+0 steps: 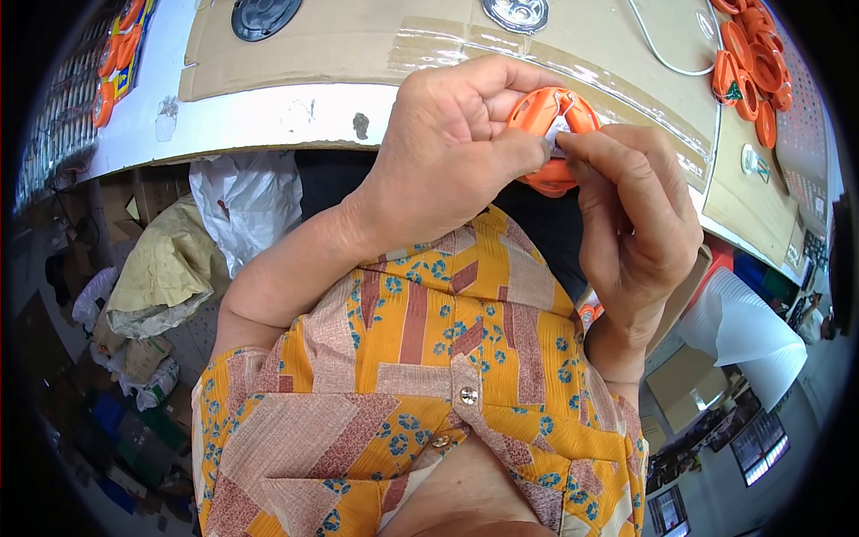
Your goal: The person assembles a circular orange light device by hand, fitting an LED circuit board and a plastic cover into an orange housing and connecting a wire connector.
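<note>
At the near edge of the worktop (295, 116), an orange plastic case (536, 111) is held up between two bare hands. The left hand (452, 148) has its grip clamped on the case, thumb across the front and fingers behind. The right hand (640, 192) reaches in from the other side, its fingertips at a small white piece (557, 131) in the case's opening — whether its grip is pinching that piece or only touching it, I cannot tell. Beyond them lies a cardboard sheet (322, 54) crossed by shiny tape (465, 45), with a black round part (265, 16) and a silver round part (516, 12) well apart along its far side. To the right, a white cord (658, 58) loops near a heap of orange parts (765, 67) (rings and ovals, mostly).
</note>
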{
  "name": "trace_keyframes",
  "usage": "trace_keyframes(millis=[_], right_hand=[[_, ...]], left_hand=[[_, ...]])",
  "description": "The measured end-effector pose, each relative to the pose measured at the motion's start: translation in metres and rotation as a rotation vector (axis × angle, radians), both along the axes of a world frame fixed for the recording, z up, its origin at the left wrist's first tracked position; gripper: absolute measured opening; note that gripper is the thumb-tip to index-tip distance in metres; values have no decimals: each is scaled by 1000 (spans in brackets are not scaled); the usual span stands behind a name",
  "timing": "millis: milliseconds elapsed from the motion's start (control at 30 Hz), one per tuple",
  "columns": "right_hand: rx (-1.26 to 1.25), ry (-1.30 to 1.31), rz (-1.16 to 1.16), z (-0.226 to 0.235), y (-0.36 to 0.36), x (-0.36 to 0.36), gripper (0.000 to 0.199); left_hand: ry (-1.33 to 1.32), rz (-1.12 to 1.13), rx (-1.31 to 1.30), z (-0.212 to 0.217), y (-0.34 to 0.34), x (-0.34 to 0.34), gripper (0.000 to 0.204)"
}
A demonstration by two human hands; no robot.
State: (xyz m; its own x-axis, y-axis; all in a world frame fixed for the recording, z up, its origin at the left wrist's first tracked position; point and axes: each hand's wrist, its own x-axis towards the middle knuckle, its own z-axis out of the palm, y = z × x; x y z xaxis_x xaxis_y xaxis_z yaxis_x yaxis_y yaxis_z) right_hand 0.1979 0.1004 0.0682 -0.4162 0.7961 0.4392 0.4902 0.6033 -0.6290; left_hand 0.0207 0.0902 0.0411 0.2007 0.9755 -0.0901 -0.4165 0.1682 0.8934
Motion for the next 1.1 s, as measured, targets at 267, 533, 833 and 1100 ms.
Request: trace_keyframes(millis=[267,533,833,1100], right_hand=[[-19,-37,-89,6,-6,-5,19],[-105,152,-168,-1,-7,0,22],[-300,370,-210,-11,-7,13,13],[-355,424,-210,-12,-8,9,12]], left_hand=[[-54,62,0,0,0,3,35],[-7,-3,32,-4,-3,-1,41],[-50,63,-7,0,-2,2,36],[21,25,56,-1,-5,-3,42]])
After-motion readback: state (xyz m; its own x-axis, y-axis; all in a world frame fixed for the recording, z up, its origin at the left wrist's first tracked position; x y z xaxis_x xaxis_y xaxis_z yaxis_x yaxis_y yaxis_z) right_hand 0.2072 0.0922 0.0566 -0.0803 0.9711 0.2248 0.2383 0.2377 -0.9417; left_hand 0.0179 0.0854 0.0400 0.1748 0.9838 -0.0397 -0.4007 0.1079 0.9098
